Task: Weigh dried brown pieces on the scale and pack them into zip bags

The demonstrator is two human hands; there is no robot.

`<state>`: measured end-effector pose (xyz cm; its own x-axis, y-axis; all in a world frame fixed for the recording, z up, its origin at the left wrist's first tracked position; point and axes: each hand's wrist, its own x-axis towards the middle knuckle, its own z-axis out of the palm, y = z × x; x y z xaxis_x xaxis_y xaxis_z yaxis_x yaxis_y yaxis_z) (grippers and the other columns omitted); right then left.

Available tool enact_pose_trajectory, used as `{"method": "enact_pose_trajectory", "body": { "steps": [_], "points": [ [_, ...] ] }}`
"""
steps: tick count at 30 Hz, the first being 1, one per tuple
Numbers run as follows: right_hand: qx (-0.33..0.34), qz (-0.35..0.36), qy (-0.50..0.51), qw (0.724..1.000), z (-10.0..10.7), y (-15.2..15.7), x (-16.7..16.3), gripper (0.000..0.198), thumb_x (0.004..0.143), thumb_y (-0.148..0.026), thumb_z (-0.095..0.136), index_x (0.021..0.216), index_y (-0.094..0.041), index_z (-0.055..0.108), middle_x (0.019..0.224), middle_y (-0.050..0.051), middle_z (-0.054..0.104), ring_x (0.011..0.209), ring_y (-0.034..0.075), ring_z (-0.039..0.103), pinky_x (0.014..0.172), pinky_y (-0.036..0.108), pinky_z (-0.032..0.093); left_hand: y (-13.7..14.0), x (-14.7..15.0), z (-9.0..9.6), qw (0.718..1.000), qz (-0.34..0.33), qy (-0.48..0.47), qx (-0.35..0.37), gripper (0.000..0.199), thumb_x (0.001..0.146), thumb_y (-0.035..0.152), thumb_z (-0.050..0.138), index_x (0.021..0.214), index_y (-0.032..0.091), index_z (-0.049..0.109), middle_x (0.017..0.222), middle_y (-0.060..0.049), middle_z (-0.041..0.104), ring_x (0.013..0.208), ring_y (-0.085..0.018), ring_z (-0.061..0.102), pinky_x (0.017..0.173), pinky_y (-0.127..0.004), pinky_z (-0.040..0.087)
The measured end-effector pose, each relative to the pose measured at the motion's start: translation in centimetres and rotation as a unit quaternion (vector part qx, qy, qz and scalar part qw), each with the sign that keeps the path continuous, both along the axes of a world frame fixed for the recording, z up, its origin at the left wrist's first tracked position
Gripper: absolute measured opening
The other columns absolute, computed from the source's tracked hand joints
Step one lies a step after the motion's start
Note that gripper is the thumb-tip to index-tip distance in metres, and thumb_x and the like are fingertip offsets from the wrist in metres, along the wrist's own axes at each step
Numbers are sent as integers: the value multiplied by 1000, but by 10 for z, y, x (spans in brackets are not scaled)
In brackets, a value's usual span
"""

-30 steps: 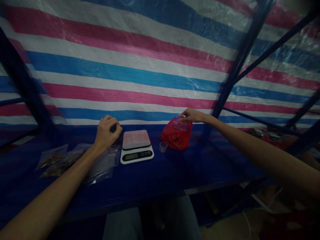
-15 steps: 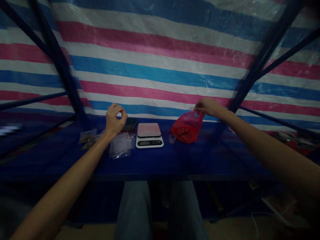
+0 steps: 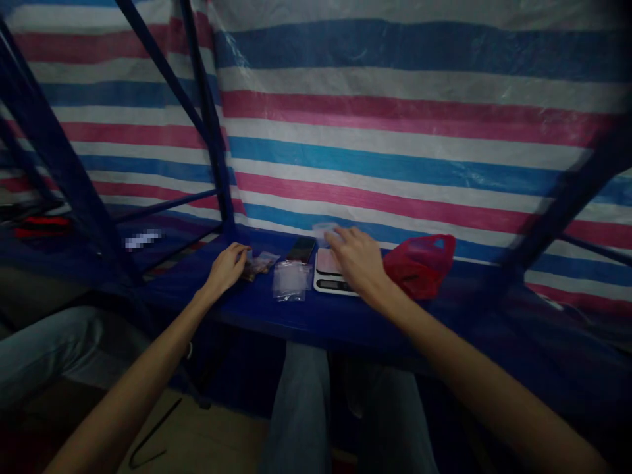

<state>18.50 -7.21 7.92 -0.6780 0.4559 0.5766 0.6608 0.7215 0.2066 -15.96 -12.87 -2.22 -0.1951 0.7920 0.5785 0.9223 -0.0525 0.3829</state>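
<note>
Left of centre, your left hand [image 3: 228,268] bends its fingers at the filled bags [image 3: 257,264]; I can't tell whether it grips one. Mid-frame lie clear bags [image 3: 290,282], a dark slab [image 3: 302,249] and the scale [image 3: 332,284], above which your right hand [image 3: 362,262] pinches a translucent item [image 3: 322,228]. Right of centre sits the red bag [image 3: 419,268].

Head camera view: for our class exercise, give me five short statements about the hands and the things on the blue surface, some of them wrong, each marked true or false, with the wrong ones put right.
1. The right hand holds a clear plastic item and hides part of the scale. True.
2. The flat clear bags lie left of the scale. True.
3. Both hands are at the scale. False: the left hand is at the bagged brown pieces.
4. Nothing stands right of the scale. False: the red bag does.
5. A dark flat object lies beyond the flat clear bags. True.
</note>
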Motion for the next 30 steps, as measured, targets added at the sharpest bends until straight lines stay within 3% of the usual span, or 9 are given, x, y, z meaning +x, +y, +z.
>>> {"method": "enact_pose_trajectory", "body": {
  "steps": [4,7,9,13,17,22,25,28,30],
  "points": [
    [-14,82,-52,995,-58,-26,-65,35,96,-14,49,124,-15,70,131,20,66,116,35,56,93,48,47,-11,1,-1,999,-35,25,-33,46,103,43,35,122,17,68,121,-12,67,114,-26,62,101,-41,47],
    [-93,87,-77,989,-85,-24,-78,32,101,-30,50,119,-18,73,110,20,74,111,36,61,93,48,48,-22,10,-2,991,-27,106,-72,51,97,57,48,122,18,69,120,-13,65,115,-31,58,98,-45,47],
    [-158,100,-60,981,-92,-19,-74,44,102,-45,47,134,-21,65,114,18,73,112,35,62,95,49,48,-27,13,-5,986,-17,144,-81,52,93,62,53,118,19,72,112,-12,65,108,-32,58,92,-46,49],
    [-249,154,66,954,-84,-14,-48,60,105,-48,40,159,-25,34,140,15,60,124,31,57,104,49,47,-26,11,-16,985,-24,154,-72,37,98,47,50,111,23,74,106,-11,66,100,-29,62,88,-42,50],
    [-279,184,161,929,-66,-18,-15,57,104,-46,41,159,-33,31,147,11,54,135,31,51,112,52,43,-20,2,-20,992,-23,117,-33,30,98,30,46,104,24,75,103,-10,71,96,-26,65,87,-39,51],
    [-285,175,252,908,-41,-9,20,48,103,-43,43,151,-36,40,136,11,60,124,31,58,106,53,47,-19,18,18,996,-6,-15,84,31,97,34,49,106,22,76,89,-7,70,85,-23,65,80,-35,51],
    [-283,178,291,896,-27,12,24,52,102,-45,46,152,-32,40,136,12,60,123,31,58,103,52,48,2,51,57,979,-124,-133,94,32,97,40,53,102,20,77,90,-6,72,81,-20,66,72,-32,50],
    [-307,186,300,884,-17,43,19,69,96,-49,56,158,-30,31,149,16,52,130,32,54,99,51,51,46,89,86,934,-282,-216,13,31,91,44,61,83,18,77,82,-5,72,76,-19,64,70,-31,48],
    [-323,185,306,876,-13,64,17,76,92,-50,62,157,-26,32,152,18,49,132,32,53,97,48,52,81,114,93,903,-337,-262,-55,33,89,46,64,74,18,76,70,-4,69,64,-16,58,63,-29,43]
  ]
}}
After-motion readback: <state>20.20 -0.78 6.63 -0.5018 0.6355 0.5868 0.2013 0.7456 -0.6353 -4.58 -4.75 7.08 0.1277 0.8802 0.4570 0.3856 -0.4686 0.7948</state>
